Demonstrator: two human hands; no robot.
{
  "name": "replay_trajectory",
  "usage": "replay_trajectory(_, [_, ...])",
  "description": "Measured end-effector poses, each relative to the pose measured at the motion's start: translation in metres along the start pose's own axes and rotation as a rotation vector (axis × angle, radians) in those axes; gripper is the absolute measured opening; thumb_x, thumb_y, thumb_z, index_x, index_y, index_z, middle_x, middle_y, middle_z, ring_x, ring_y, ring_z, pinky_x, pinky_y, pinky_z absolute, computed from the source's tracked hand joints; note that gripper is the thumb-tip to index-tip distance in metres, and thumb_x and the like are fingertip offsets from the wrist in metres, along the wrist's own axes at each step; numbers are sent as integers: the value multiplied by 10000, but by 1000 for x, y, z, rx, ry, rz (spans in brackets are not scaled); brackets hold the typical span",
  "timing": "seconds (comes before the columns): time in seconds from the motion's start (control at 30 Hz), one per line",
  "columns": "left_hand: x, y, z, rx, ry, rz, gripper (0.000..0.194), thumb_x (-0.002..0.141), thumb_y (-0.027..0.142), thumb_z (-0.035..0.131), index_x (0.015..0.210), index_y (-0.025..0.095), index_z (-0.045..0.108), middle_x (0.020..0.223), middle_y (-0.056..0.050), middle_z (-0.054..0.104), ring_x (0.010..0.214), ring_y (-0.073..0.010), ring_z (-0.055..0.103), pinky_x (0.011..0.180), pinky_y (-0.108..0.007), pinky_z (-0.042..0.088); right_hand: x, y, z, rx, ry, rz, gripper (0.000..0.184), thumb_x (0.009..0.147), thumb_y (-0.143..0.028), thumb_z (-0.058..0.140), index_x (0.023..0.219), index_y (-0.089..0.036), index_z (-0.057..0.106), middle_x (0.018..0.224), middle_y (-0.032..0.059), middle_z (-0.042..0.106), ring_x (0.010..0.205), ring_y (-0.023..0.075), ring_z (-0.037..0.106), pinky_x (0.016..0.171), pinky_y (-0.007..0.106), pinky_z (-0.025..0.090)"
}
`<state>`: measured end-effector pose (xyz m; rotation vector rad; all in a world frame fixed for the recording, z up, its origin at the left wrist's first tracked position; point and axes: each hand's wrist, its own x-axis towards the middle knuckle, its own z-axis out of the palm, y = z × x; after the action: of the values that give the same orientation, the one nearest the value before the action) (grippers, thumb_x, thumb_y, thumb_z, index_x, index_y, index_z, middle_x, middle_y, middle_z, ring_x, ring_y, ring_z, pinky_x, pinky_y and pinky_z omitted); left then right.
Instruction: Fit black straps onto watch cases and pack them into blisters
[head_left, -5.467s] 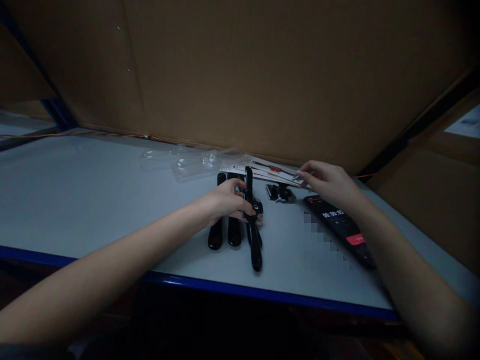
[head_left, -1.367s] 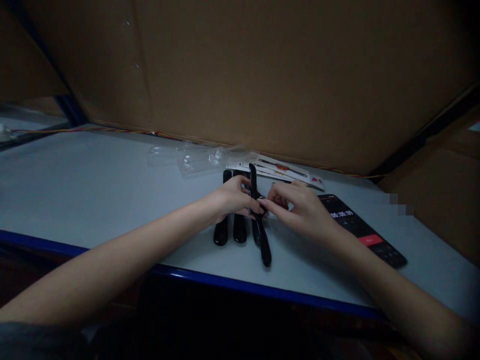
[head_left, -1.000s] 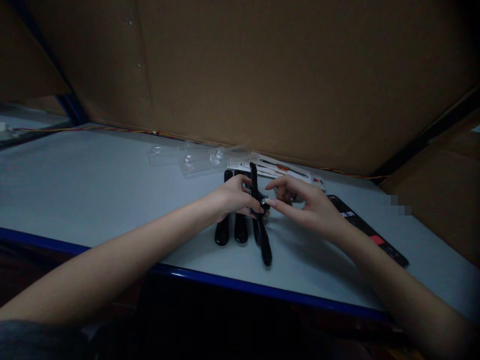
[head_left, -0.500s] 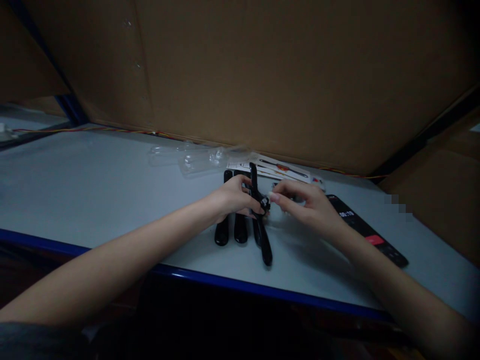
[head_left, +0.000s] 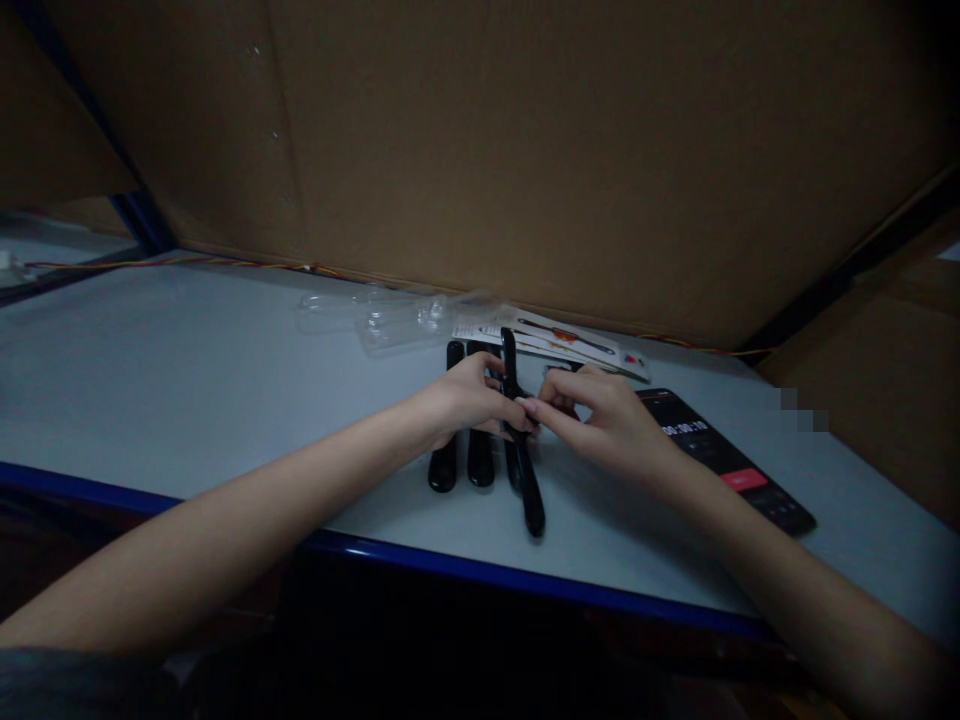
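Fingertips of the right hand (head_left: 606, 412), just off the black tool (head_left: 532, 490) half a second ago, now meet its middle, pinched; whether they hold anything, I can't tell from here. The left hand (head_left: 474, 394) has its fingers closed round the tool, over the table (head_left: 225, 390), beside two black handles (head_left: 480, 465).

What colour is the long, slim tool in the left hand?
The long, slim tool in the left hand is glossy black; the head view shows it.
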<state>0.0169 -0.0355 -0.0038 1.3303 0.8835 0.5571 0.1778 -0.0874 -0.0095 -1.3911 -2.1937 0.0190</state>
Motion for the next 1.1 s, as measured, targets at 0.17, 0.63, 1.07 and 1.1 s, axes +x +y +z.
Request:
replay_trajectory(0.17, [2,-2,-2,-3,-8,-4,645,545,-41,693,1096,129,402,906,-44,571,644,-138,630,574,-279,501,0,2,-8,131,13,27,136,836,-316,526,761,-210,568,613,-7,559,603,140,504,597,281,356])
replay_trajectory(0.63, [0,0,-1,6,-14,-13,620,543,-45,684,1079,121,421,888,-33,568,644,-120,615,589,-277,503,2,1,3,-56,-14,-8,230,849,-317,509,660,-186,515,565,-21,520,549,114,456,615,281,317])
replay_trajectory(1.07, [0,1,-1,-13,-3,-18,662,558,-58,688,1125,120,396,911,-44,560,628,-140,639,603,-305,524,0,13,-13,149,-65,-31,217,787,-312,609,983,-220,602,607,-43,505,574,110,473,604,260,358])
replay_trajectory(1.1, [0,1,-1,-9,-3,-16,665,556,-58,690,1124,121,395,926,-48,556,627,-140,638,599,-305,525,0,14,-12,112,-71,-41,195,791,-324,605,956,-220,610,598,-42,510,576,113,474,619,267,355])
